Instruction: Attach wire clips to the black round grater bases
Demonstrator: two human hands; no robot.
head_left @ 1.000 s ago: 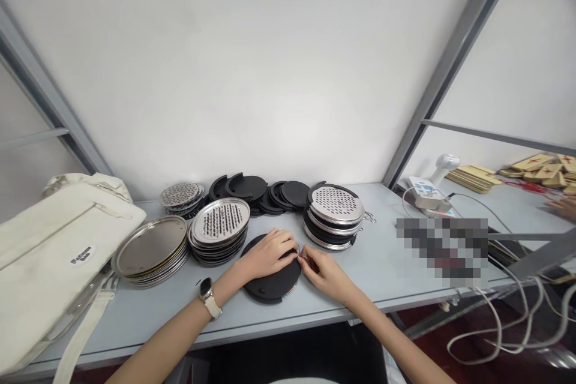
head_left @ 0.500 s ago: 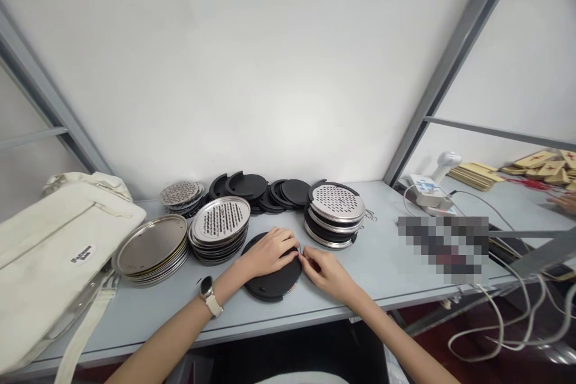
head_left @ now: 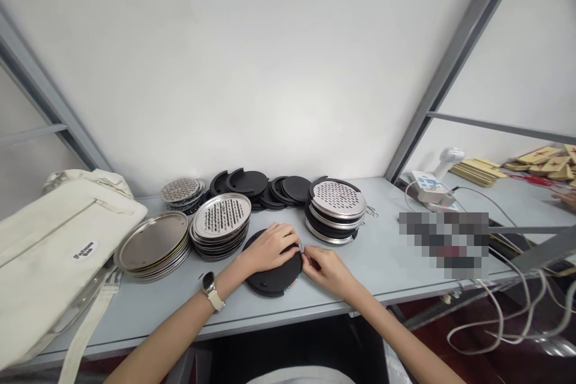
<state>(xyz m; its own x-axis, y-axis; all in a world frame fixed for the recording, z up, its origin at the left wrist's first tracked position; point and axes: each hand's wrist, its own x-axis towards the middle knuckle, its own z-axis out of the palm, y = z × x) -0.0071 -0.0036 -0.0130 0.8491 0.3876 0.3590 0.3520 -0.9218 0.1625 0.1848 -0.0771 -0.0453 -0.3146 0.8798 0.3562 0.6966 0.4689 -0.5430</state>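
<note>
A round black disc (head_left: pixel 275 279) lies flat on the grey table (head_left: pixel 387 264) in front of me. My left hand (head_left: pixel 269 248), with a watch on its wrist, rests palm down on the disc's top. My right hand (head_left: pixel 324 270) is at the disc's right edge, fingertips pinched on a small metal ring (head_left: pixel 302 249) there. Just behind the hands stands a stack of metal grater discs with black rims (head_left: pixel 336 210).
Left of the disc are a stack of perforated metal plates (head_left: pixel 219 225), a stack of plain metal trays (head_left: pixel 153 246) and a cream bag (head_left: pixel 49 252). Black lids (head_left: pixel 265 186) lie along the wall. A scanner (head_left: pixel 429 183), cables and wooden pieces (head_left: pixel 540 162) sit right; another person's hand (head_left: pixel 564 198) shows there.
Both hands stay on the black disc with only small finger movements at its right edge. The view has shifted slightly.
</note>
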